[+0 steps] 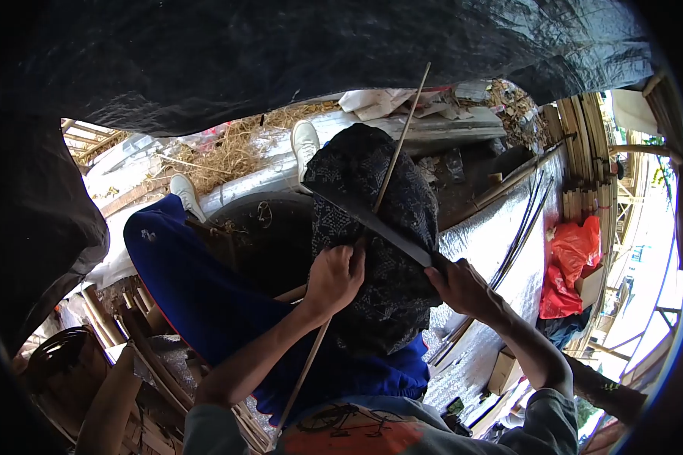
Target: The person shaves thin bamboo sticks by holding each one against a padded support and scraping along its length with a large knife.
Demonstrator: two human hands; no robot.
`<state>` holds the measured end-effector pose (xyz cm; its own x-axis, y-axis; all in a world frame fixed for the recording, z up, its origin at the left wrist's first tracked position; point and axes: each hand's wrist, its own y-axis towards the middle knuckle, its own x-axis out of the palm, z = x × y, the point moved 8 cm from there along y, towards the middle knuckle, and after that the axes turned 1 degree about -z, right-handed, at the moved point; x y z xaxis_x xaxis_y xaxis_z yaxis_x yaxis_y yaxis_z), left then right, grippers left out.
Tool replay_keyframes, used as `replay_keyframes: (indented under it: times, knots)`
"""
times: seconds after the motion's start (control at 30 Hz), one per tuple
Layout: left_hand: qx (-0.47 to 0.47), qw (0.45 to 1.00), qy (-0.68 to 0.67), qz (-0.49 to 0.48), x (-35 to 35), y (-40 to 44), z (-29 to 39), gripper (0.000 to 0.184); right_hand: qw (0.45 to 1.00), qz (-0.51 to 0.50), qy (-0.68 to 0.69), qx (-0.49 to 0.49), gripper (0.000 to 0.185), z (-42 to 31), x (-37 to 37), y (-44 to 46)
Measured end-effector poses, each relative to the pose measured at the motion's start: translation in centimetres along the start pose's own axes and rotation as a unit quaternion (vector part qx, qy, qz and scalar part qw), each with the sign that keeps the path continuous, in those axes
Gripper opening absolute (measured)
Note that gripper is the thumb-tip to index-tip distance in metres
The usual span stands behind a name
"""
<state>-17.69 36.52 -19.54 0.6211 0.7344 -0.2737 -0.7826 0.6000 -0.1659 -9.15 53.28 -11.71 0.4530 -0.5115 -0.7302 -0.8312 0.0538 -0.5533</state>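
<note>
A long thin bamboo strip [401,140] runs from the far side, across my lap, down to my shirt. My left hand [337,280] is closed around it over the knee. In my right hand [463,287] is the handle end of a machete [391,235], its wide dark blade pointing to the upper left. The blade crosses the strip just beyond my left hand; whether it presses on the strip I cannot tell. Under both lies a dark patterned cloth [379,318] draped over my right leg.
Blue trousers [197,265] cover my left leg. Dry shavings [231,155] lie beyond the shoes. At right are dark thin rods [520,235], a red plastic bag [573,258] and upright bamboo slats [584,144]. A black tarp [205,61] hangs at the top.
</note>
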Motion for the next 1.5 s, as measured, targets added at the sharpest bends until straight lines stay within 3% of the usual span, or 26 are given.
replay_keyframes:
  times: [0.1, 0.17, 0.2, 0.27, 0.33, 0.37, 0.4, 0.47, 0.53, 0.6, 0.7, 0.8, 0.93, 1.0, 1.13, 1.2, 1.23, 1.3, 1.43, 1.5]
  knots:
    - [0.018, 0.999, -0.003, 0.04, -0.3, -1.2, 0.5, 0.033, 1.0, -0.006, -0.015, -0.001, 0.03, 0.4, 0.5, 0.0]
    - [-0.029, 0.999, -0.019, -0.009, -0.5, -1.9, 0.5, 0.033, 0.999, -0.01, -0.034, -0.005, 0.03, 0.5, 0.8, -0.1]
    - [-0.078, 0.995, -0.034, -0.057, -0.2, -2.4, 0.4, 0.033, 0.997, 0.038, -0.064, -0.029, 0.03, -0.1, 0.2, 0.1]
    - [-0.073, 0.992, -0.075, -0.074, 0.5, -5.5, 1.8, 0.036, 0.981, 0.12, -0.125, -0.084, 0.031, 0.8, -0.4, 0.8]
    - [-0.067, 0.988, -0.104, -0.091, 0.4, -6.7, 1.7, 0.04, 0.983, 0.138, -0.122, 0.006, 0.032, 1.2, -2.1, 2.4]
    - [-0.078, 0.986, -0.092, -0.115, 0.4, -6.7, 1.1, 0.042, 0.994, 0.066, -0.011, 0.091, 0.033, 1.5, -2.1, 3.0]
    - [-0.091, 0.983, -0.085, -0.136, 0.4, -6.7, 0.7, 0.044, 0.994, 0.063, -0.011, 0.088, 0.033, 1.6, -1.8, 2.9]
    - [-0.06, 0.99, -0.098, -0.078, -1.5, -4.8, 1.5, 0.046, 0.996, 0.009, -0.078, 0.039, 0.038, 1.3, -1.0, 2.8]
    - [-0.126, 0.988, -0.056, -0.068, -2.6, -3.4, 0.5, 0.044, 0.996, -0.011, -0.083, 0.029, 0.047, 0.9, -0.7, 2.7]
    - [-0.09, 0.993, -0.054, -0.049, -2.1, -3.2, 0.5, 0.043, 0.996, 0.024, -0.002, 0.088, 0.049, 0.5, -1.2, 2.7]
    - [-0.051, 0.998, -0.037, 0.0, -2.4, -3.0, 1.8, 0.045, 0.994, 0.112, 0.011, -0.003, 0.041, -0.4, -2.0, 2.0]
    - [-0.064, 0.997, -0.016, 0.039, -2.7, -1.9, 2.0, 0.049, 0.993, 0.098, -0.036, -0.054, 0.041, -0.1, -1.7, 0.9]
    - [-0.07, 0.994, 0.045, 0.073, -2.2, -0.7, 2.4, 0.047, 0.995, 0.041, -0.082, -0.038, 0.04, -0.1, -2.5, 0.7]
    - [-0.065, 0.992, 0.067, 0.08, -1.9, -0.6, 2.9, 0.045, 0.974, 0.114, -0.11, -0.164, 0.034, 0.3, -2.8, 1.3]
    - [-0.077, 0.985, 0.115, 0.105, -1.0, -1.4, 2.9, 0.042, 0.982, 0.129, -0.053, -0.13, 0.04, 1.7, -3.4, 2.2]
    - [-0.068, 0.981, 0.131, 0.127, -0.8, -1.6, 3.1, 0.042, 0.985, 0.03, -0.053, -0.162, 0.057, 2.7, -1.3, 3.4]
    - [-0.066, 0.981, 0.13, 0.131, -0.8, -1.7, 3.2, 0.041, 0.985, 0.033, -0.048, -0.16, 0.057, 2.2, -1.6, 3.6]
    - [-0.062, 0.981, 0.133, 0.129, -0.5, -1.8, 3.3, 0.041, 0.981, -0.138, 0.108, 0.085, 0.068, 4.4, 0.4, 3.8]
    - [-0.045, 0.982, 0.118, 0.137, -0.6, -1.7, 3.5, 0.042, 0.962, -0.116, 0.239, 0.066, 0.069, 4.4, 0.9, 3.9]
    - [-0.051, 0.983, 0.117, 0.131, -0.5, -1.6, 3.3, 0.042, 0.999, 0.028, -0.002, -0.04, 0.059, 1.5, -1.5, 2.8]
